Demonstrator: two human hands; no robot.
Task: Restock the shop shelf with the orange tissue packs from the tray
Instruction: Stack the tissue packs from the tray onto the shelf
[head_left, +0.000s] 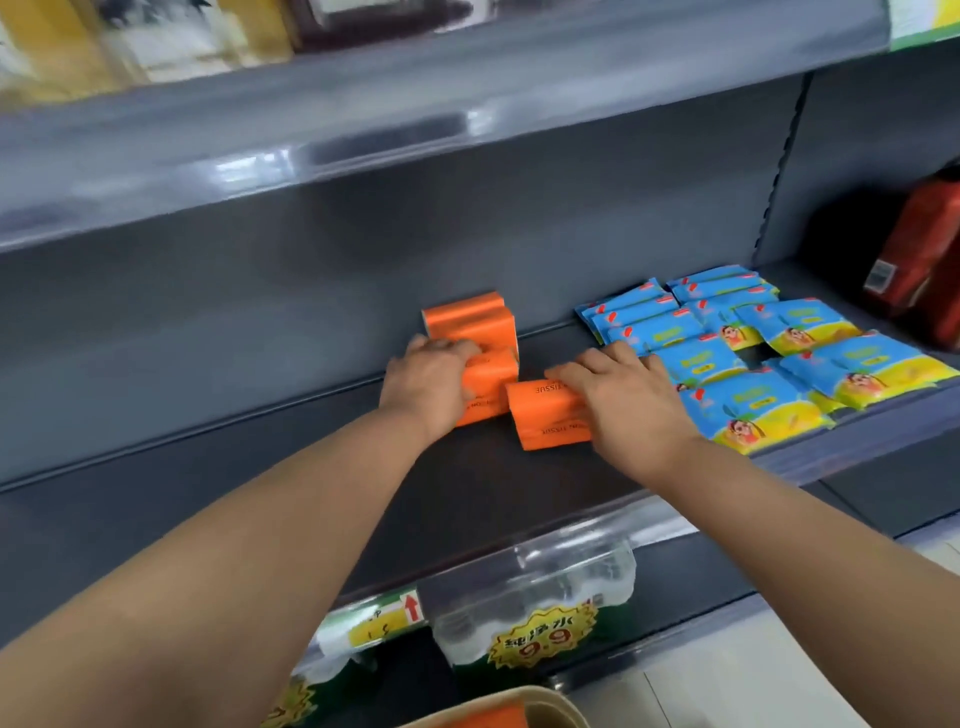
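Note:
Several orange tissue packs stand on the dark grey shelf (218, 467). Two of them (467, 322) sit at the back against the shelf wall. My left hand (426, 384) grips another orange pack (491, 382) just in front of those. My right hand (623, 400) holds a further orange pack (545, 418) lying nearer the shelf's front, its printed text upside down. The beige tray (550, 699) shows at the bottom edge with an orange pack (483, 719) in it.
Blue and yellow wipe packs (753, 358) lie in rows right of the orange packs, close to my right hand. Red packages (919, 260) stand at the far right. A shelf above (415, 119) overhangs. Price tags (540, 636) hang on the front rail.

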